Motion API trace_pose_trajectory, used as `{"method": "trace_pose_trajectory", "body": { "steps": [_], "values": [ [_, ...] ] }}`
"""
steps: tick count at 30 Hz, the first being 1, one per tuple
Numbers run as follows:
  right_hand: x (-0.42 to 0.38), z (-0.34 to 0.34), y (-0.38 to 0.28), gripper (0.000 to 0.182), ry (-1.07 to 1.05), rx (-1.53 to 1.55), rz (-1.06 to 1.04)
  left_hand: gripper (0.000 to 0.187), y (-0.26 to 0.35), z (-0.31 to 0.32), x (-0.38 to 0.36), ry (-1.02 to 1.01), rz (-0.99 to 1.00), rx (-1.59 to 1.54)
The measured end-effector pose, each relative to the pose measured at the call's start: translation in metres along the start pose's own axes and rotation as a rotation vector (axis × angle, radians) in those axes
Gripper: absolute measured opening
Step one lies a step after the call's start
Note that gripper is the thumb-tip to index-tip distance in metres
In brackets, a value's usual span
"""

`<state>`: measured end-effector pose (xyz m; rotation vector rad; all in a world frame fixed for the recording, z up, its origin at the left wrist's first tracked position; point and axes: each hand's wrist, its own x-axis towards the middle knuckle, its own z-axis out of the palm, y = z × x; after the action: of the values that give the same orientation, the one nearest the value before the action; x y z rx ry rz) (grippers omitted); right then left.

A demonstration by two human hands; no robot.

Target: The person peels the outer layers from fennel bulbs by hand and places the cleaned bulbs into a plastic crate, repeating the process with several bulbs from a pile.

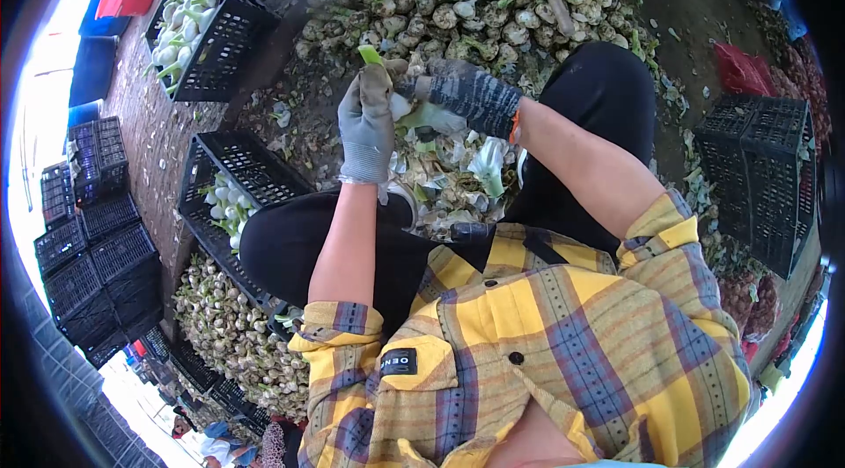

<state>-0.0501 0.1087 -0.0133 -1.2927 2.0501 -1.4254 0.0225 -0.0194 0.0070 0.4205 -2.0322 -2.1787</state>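
My left hand (365,120), in a grey work glove, is closed around a garlic bulb (400,106). Its cut green stem (370,54) pokes up above the fingers. Against the bulb's right side, my right hand (458,91), in a dark patterned glove, has its fingers closed on the bulb's outer skin, partly hidden from view. Pale loose skin (433,120) hangs beneath that hand. Both hands are in front of my bent knees, over a litter of peelings (449,173). A knife (554,2) with a wooden handle lies on the heap of unpeeled garlic (440,6).
At upper left stands a black crate (224,46) of clean white bulbs; another crate (251,169) with bulbs leans by my left knee. More garlic (229,318) is piled at lower left. Stacked black crates (101,261) line the left side; another crate (757,178) is at right.
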Motion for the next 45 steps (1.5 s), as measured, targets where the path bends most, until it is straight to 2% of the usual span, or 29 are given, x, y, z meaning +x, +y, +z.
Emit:
{"method": "trace_pose_trajectory", "body": {
  "steps": [1, 4, 6, 9, 11, 15, 18, 19, 22, 25, 28, 29, 31, 34, 35, 36, 37, 40, 41, 42, 43, 44, 45],
  "values": [
    [-0.006, -0.011, -0.002, 0.040, -0.100, -0.085, 0.137, 0.051, -0.004, -0.002, 0.001, 0.007, -0.041, -0.063],
    [-0.018, -0.018, 0.008, 0.032, -0.086, 0.006, 0.253, 0.051, -0.005, -0.002, 0.001, 0.017, -0.022, -0.004],
    [-0.019, -0.015, 0.015, 0.032, -0.019, 0.011, 0.144, 0.052, -0.001, 0.001, 0.001, 0.021, -0.023, -0.032],
    [-0.023, -0.017, -0.005, 0.033, 0.103, 0.372, 0.334, 0.052, 0.002, 0.000, 0.002, 0.035, -0.050, -0.064],
    [-0.021, -0.018, -0.001, 0.026, 0.044, 0.207, 0.302, 0.051, 0.003, -0.001, 0.002, 0.049, -0.045, -0.076],
    [-0.014, -0.025, -0.012, 0.033, -0.017, 0.056, 0.363, 0.049, -0.005, 0.000, 0.004, 0.073, 0.039, -0.089],
    [-0.018, -0.003, 0.009, 0.037, 0.146, 0.383, 0.446, 0.048, -0.004, 0.001, 0.003, 0.082, 0.054, -0.068],
    [-0.018, -0.001, 0.017, 0.043, 0.157, 0.412, 0.316, 0.048, -0.003, 0.002, 0.002, 0.084, 0.051, -0.056],
    [-0.016, -0.009, 0.002, 0.046, 0.132, 0.076, 0.551, 0.050, -0.003, 0.002, 0.003, 0.124, -0.036, -0.041],
    [-0.017, -0.010, 0.026, 0.045, 0.093, -0.121, 0.633, 0.055, -0.004, 0.002, 0.006, 0.187, -0.020, -0.126],
    [-0.025, -0.009, 0.021, 0.045, 0.193, -0.090, 0.575, 0.059, 0.001, 0.000, 0.006, 0.148, -0.048, -0.141],
    [-0.027, -0.007, 0.024, 0.039, -0.001, -0.533, 0.185, 0.060, 0.001, -0.001, 0.006, 0.122, -0.055, -0.160],
    [-0.027, 0.003, 0.030, 0.033, 0.181, 0.157, 0.305, 0.061, 0.000, -0.003, 0.006, 0.069, -0.070, -0.199],
    [-0.018, -0.009, -0.002, 0.031, 0.195, 0.186, 0.202, 0.060, -0.001, 0.000, 0.003, 0.059, -0.040, -0.078],
    [-0.017, -0.011, -0.015, 0.032, 0.199, 0.284, 0.353, 0.054, 0.000, -0.001, 0.004, 0.003, 0.002, 0.057],
    [-0.017, -0.011, -0.021, 0.034, 0.202, 0.382, 0.506, 0.053, 0.001, 0.000, 0.003, 0.033, -0.018, 0.062],
    [-0.018, -0.007, -0.005, 0.038, 0.156, 0.184, 0.329, 0.052, 0.001, 0.002, 0.002, 0.064, -0.040, 0.067],
    [-0.020, -0.016, -0.019, 0.038, 0.000, 0.127, 0.567, 0.050, 0.000, 0.001, 0.002, 0.124, -0.086, 0.022],
    [-0.026, -0.003, 0.007, 0.041, 0.064, 0.144, 0.511, 0.049, 0.003, 0.002, 0.002, 0.144, -0.079, 0.004],
    [-0.024, 0.000, 0.016, 0.043, 0.062, 0.234, 0.562, 0.049, 0.004, 0.003, 0.003, 0.162, -0.072, -0.014],
    [-0.022, 0.003, 0.025, 0.045, 0.061, 0.323, 0.612, 0.050, -0.001, 0.000, 0.006, 0.125, 0.019, 0.049],
    [-0.020, 0.005, 0.027, 0.047, 0.058, 0.412, 0.662, 0.050, -0.001, 0.000, 0.005, 0.085, 0.022, 0.026],
    [-0.012, -0.009, -0.004, 0.052, 0.033, 0.428, 0.749, 0.050, -0.001, 0.000, 0.003, 0.046, 0.024, 0.005]
  ]
}}
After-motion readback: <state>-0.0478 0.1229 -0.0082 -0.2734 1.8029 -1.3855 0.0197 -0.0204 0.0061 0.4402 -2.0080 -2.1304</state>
